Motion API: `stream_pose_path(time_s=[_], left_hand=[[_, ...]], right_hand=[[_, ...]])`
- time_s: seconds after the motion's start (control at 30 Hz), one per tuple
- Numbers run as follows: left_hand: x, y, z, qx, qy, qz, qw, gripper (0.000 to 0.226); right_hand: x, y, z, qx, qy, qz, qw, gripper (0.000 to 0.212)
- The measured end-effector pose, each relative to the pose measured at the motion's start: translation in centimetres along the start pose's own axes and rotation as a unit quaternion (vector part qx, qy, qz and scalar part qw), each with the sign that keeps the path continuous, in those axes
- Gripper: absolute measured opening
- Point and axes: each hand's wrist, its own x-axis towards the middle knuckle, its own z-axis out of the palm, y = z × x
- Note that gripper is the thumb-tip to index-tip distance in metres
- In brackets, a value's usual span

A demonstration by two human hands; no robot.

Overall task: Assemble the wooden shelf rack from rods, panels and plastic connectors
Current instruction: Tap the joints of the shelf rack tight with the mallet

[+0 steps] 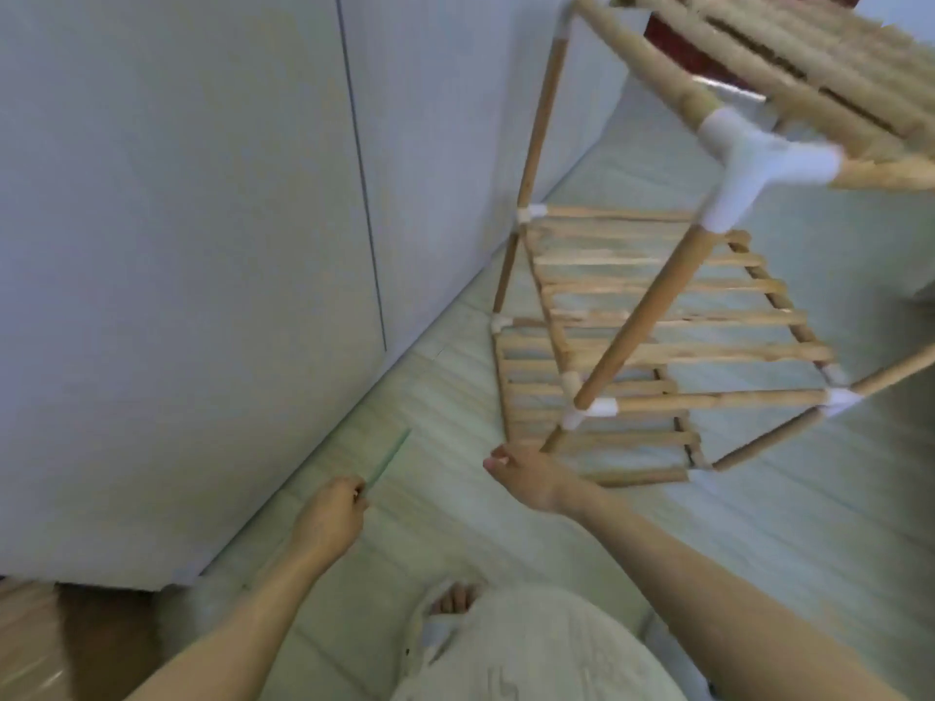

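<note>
The wooden shelf rack [652, 316] stands tilted on the pale floor, with three slatted tiers joined by rods and white plastic connectors [744, 159]. My right hand [526, 478] grips the lower end of a corner rod near the bottom slatted panel [597, 427]. My left hand [329, 518] is curled round a thin green stick [389, 455] that points up and away toward the wall. The image is blurred by motion.
A white wall or cabinet front [192, 245] runs along the left, close to the rack. A brown cardboard box [30, 645] sits at the bottom left. My foot [455, 599] and pale clothing show at the bottom centre.
</note>
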Motion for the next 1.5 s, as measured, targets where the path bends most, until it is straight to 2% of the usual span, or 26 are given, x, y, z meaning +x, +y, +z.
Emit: stream_pose_path(time_s=[0.17,0.37,0.53,0.63,0.73,0.87,0.97,1.13,1.2,1.3,1.37,1.5], left_hand=[[4.3,-4.1,3.1,0.068,0.016,-0.065,0.995,0.013],[6.5,-6.7,4.6,0.087,0.026,-0.069,0.993,0.016],[7.1,-7.2,4.3,0.09,0.007,-0.066,0.994,0.032],[6.7,-6.4,3.5,0.123,-0.035,-0.062,0.99,0.045],[5.4,-5.0,2.1,0.095,-0.08,-0.049,0.991,0.06],[3.2,-0.7,-1.1,0.064,-0.113,-0.005,0.992,0.055],[0.8,4.4,-4.3,0.018,-0.093,0.071,0.993,0.044],[-3.5,14.2,-9.8,-0.068,-0.005,0.204,0.977,0.035],[-5.2,19.1,-11.9,-0.109,0.029,0.244,0.963,0.033],[-6.8,25.0,-15.2,-0.198,0.072,0.251,0.945,0.032],[-7.9,28.9,-17.4,-0.254,0.087,0.248,0.931,0.034],[-7.3,36.3,-21.1,-0.364,0.064,0.221,0.903,0.025]], right_hand=[[6.6,1.8,5.2,-0.048,-0.059,0.038,0.996,0.049],[10.0,5.1,9.3,-0.199,-0.077,-0.003,0.977,0.051],[10.1,6.2,10.6,-0.225,-0.118,-0.004,0.967,0.058],[9.5,5.4,9.6,-0.174,-0.133,0.024,0.975,0.054],[7.3,4.2,7.7,-0.11,-0.12,0.057,0.985,0.05],[1.7,2.9,3.3,-0.121,-0.091,0.054,0.987,0.043],[-3.6,2.2,-1.4,-0.177,-0.07,0.038,0.981,0.039],[-12.1,3.1,-9.4,-0.146,0.038,0.05,0.987,0.039],[-15.9,4.2,-12.9,-0.111,0.109,0.046,0.987,0.039],[-19.9,4.8,-17.8,-0.078,0.221,0.02,0.972,0.033],[-22.2,5.0,-21.1,-0.068,0.323,-0.009,0.944,0.031],[-23.1,5.3,-28.5,-0.003,0.525,-0.056,0.849,0.033]])
